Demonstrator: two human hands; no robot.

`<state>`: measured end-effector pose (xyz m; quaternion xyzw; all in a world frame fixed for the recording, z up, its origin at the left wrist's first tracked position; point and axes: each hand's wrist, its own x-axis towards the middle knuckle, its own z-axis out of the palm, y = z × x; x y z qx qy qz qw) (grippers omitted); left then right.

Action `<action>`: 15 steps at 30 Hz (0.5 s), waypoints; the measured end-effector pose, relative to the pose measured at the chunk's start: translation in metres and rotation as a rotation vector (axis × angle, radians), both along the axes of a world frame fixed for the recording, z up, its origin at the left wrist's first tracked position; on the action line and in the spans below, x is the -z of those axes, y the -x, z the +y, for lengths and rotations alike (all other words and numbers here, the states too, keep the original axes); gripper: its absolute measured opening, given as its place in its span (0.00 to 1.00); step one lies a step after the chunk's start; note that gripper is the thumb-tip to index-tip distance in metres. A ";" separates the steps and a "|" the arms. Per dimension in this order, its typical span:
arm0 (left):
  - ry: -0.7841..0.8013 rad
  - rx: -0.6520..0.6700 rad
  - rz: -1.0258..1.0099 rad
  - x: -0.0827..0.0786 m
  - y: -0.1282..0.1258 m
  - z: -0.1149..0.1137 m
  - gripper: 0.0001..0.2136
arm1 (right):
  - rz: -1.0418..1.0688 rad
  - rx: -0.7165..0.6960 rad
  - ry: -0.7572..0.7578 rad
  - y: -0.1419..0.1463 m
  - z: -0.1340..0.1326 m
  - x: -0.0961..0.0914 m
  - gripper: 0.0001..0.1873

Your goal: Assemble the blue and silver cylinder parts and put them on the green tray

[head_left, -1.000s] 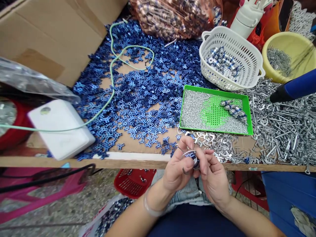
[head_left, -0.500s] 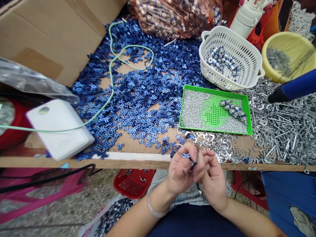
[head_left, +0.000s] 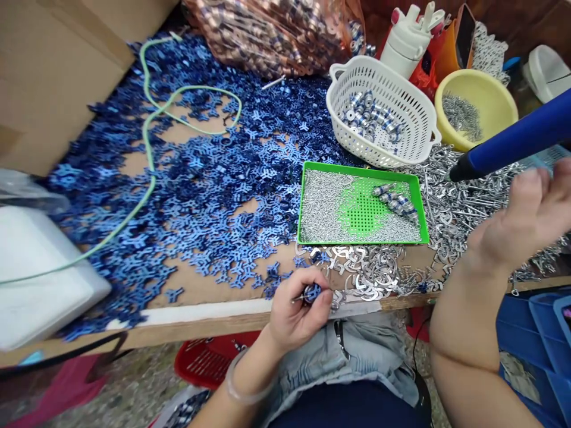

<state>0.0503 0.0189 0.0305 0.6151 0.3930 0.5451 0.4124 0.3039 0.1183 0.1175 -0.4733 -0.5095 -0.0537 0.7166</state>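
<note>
My left hand (head_left: 298, 309), near the table's front edge, is closed around a small blue and silver metal part (head_left: 312, 291). A thin metal piece juts out of the fist; most of the part is hidden by the fingers. Up at the right edge is my right hand (head_left: 529, 217), fingers stretched out and slightly blurred, with nothing visible in it. It is just below a blue pen-shaped tool with a black tip (head_left: 513, 139), apart from it as far as I can see. Blue three-armed metal pieces (head_left: 209, 208) lie spread left of the green tray (head_left: 363, 242).
Silver crescent pieces (head_left: 375, 270) lie before the tray, metal bolts (head_left: 446, 196) to its right. Behind stand a white basket (head_left: 383, 151) with blue-silver assemblies, a yellow bowl (head_left: 495, 110) and a white bottle (head_left: 404, 47). A green cord (head_left: 149, 142) crosses the left side.
My right hand has left the left hand and swung up to the right, towards the blue tool. The left hand keeps the metal part. The view has shifted to the right.
</note>
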 end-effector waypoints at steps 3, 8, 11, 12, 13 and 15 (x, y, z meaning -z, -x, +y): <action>-0.017 0.044 0.113 -0.007 -0.007 0.002 0.03 | 0.068 -0.247 0.172 -0.016 0.034 -0.015 0.17; -0.018 0.084 0.186 -0.015 -0.010 0.007 0.04 | 0.114 -0.277 0.129 0.014 0.024 -0.022 0.14; -0.008 0.120 0.189 -0.017 -0.010 0.009 0.05 | 0.221 -0.461 0.184 0.046 -0.001 -0.026 0.18; -0.003 0.130 0.180 -0.017 -0.010 0.009 0.05 | 0.253 -0.576 0.268 0.056 -0.008 -0.027 0.22; 0.004 0.139 0.168 -0.017 -0.010 0.009 0.06 | 0.279 -0.675 0.353 0.065 -0.013 -0.026 0.26; 0.019 0.147 0.137 -0.017 -0.009 0.008 0.06 | 0.299 -0.752 0.487 0.081 -0.020 -0.019 0.24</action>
